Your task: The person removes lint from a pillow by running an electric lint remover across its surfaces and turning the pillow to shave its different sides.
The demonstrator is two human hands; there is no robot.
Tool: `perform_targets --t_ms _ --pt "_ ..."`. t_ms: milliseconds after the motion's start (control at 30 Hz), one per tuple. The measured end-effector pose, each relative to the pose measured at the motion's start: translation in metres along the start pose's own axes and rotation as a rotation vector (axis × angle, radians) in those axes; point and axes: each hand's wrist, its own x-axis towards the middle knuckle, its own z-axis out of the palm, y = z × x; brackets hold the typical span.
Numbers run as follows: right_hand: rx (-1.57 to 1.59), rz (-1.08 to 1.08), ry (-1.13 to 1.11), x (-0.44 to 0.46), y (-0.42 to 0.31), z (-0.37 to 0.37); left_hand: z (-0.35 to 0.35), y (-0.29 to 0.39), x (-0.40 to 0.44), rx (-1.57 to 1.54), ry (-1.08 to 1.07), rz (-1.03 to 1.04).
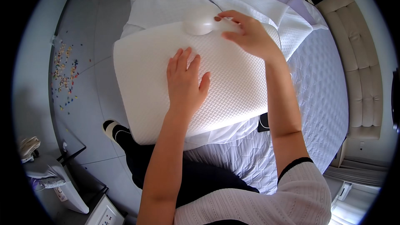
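A large white pillow-like pad with a woven zigzag texture (233, 79) lies across the bed in front of me. My left hand (185, 79) rests flat on it, fingers spread, holding nothing. Near the pad's far edge sits a smooth, round white object (199, 21). Just right of that object is my right hand (246, 33), its thumb and fingers apart with nothing between them. A fingertip comes close to the round object's side; whether they touch is unclear.
Rumpled white bedding (162, 4) lies beyond the pad. A quilted grey mattress cover (318, 87) extends right to a padded headboard (358, 62). A black object (263, 123) lies by the pad's near edge. Small colourful pieces (64, 73) are scattered on the left floor.
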Motion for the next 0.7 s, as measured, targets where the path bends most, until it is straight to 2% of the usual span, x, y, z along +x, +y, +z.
perform_targets --t_ms 167,233,367,433,500,567,700 --pt "-0.083 0.092 0.008 -0.008 -0.004 0.008 0.000 -0.002 -0.001 -0.040 0.010 -0.010" --pt "-0.194 0.196 0.129 -0.014 0.001 0.001 0.000 -0.002 -0.001 -0.024 0.014 -0.008" --pt "-0.139 0.227 0.170 -0.027 0.006 -0.010 0.002 -0.002 0.001 -0.047 0.043 -0.023" --pt "-0.029 -0.039 0.121 -0.034 0.012 -0.008 -0.001 0.000 0.004 -0.161 0.069 -0.089" --pt "0.011 0.013 0.080 -0.042 0.010 -0.006 -0.006 0.004 0.008 -0.272 0.096 -0.156" --pt "0.053 0.063 0.038 -0.050 0.005 -0.002 -0.012 0.007 0.011 -0.215 0.107 -0.025" --pt "-0.075 -0.034 0.153 -0.056 0.000 0.015 -0.008 0.011 0.009 -0.156 0.003 0.087"
